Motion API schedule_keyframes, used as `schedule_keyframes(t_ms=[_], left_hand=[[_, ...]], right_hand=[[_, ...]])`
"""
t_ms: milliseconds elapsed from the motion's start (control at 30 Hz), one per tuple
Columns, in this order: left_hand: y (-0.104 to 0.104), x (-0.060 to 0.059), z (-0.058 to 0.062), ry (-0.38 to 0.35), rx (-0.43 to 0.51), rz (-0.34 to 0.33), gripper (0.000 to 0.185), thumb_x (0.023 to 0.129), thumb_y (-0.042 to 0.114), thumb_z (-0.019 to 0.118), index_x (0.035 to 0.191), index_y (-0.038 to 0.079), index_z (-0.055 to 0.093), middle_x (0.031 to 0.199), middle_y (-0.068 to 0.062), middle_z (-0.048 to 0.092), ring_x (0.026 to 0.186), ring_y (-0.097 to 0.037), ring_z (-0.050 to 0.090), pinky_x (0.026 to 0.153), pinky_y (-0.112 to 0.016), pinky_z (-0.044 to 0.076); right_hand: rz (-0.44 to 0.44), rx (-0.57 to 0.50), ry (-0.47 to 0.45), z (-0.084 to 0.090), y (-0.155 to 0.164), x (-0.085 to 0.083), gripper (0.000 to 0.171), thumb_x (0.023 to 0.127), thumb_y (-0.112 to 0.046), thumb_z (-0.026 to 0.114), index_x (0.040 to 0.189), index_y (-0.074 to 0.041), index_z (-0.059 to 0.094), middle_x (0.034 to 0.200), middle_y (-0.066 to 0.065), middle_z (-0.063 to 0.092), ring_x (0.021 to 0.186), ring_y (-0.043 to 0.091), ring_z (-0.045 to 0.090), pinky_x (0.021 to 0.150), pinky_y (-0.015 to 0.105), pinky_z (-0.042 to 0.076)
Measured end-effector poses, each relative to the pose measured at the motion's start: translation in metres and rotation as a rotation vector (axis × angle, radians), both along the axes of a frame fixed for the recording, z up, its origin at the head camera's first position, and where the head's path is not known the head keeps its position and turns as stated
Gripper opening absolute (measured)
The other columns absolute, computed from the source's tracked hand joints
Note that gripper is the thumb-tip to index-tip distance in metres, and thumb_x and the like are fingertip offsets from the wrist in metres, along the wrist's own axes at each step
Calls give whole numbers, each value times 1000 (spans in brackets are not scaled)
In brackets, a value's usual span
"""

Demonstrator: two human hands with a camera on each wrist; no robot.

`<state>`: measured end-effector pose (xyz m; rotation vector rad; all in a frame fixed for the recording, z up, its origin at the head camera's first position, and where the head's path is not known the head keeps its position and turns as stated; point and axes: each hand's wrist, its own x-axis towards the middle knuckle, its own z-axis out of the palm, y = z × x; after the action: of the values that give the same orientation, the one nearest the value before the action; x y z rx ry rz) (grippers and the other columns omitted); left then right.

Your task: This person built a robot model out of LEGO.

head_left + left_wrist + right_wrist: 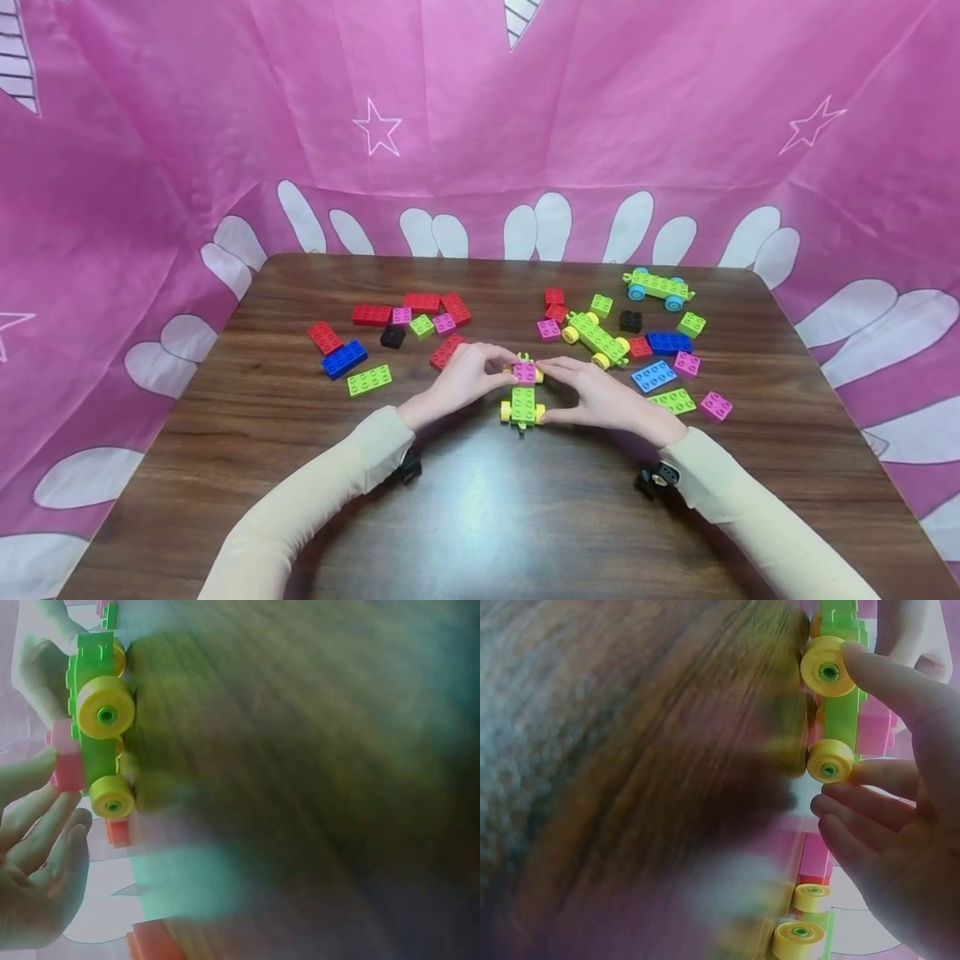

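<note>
A lime-green toy car base (523, 405) with yellow wheels stands on the table between the two hands. On its far end sits a pink square brick (524, 372). My left hand (471, 375) pinches this brick between thumb and fingers; the left wrist view shows the brick (67, 756) against the studs. My right hand (592, 395) holds the car base from the right, its thumb on the near yellow wheel (829, 666) and a fingertip at the far wheel (829, 760). Whether the pink brick is pressed fully down I cannot tell.
Left of the hands lie several red bricks (372, 315), a blue brick (345, 360) and a lime brick (369, 380). To the right are another yellow-wheeled base (597, 337), a blue-wheeled base (658, 285), a light blue brick (654, 376) and pink bricks (716, 407). Pink cloth hangs behind the table.
</note>
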<state>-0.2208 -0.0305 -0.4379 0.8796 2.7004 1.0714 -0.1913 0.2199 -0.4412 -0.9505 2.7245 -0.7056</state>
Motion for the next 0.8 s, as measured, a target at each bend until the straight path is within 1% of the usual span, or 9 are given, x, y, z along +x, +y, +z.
schedule_keyframes(t_ms=[133,233,400,567,800], left_hand=[[1,-2,3,13,-27,-20,29,87,26,76,114,14,75,111,-1,76,91,-14,70,79,-26,55],[2,-3,7,4,-51,-37,29,87,24,77,114,14,75,112,-1,76,91,-14,70,77,-24,55],[5,-2,12,15,-85,-57,29,89,18,74,117,10,73,115,-5,75,95,-18,71,81,-29,57],[7,-1,13,32,-93,-60,29,89,17,74,116,7,73,114,-8,75,95,-20,71,83,-31,58],[6,0,12,19,-81,-59,28,91,18,73,116,6,72,114,-8,75,96,-20,71,83,-30,57]], right_hand=[[-4,4,-23,2,0,0,80,83,-54,74,146,-12,49,146,10,54,136,29,52,107,51,48],[0,7,-24,1,0,0,81,83,-55,73,147,-12,49,147,10,53,137,29,51,108,51,48],[-8,2,-20,1,1,-1,81,82,-56,73,146,-12,49,148,10,53,137,29,51,108,51,47],[-4,-2,-15,0,2,-1,82,83,-56,73,147,-11,48,148,10,53,137,29,51,108,51,47],[13,-6,0,-1,0,-1,81,84,-52,74,146,-8,48,147,12,53,136,29,52,108,49,47]])
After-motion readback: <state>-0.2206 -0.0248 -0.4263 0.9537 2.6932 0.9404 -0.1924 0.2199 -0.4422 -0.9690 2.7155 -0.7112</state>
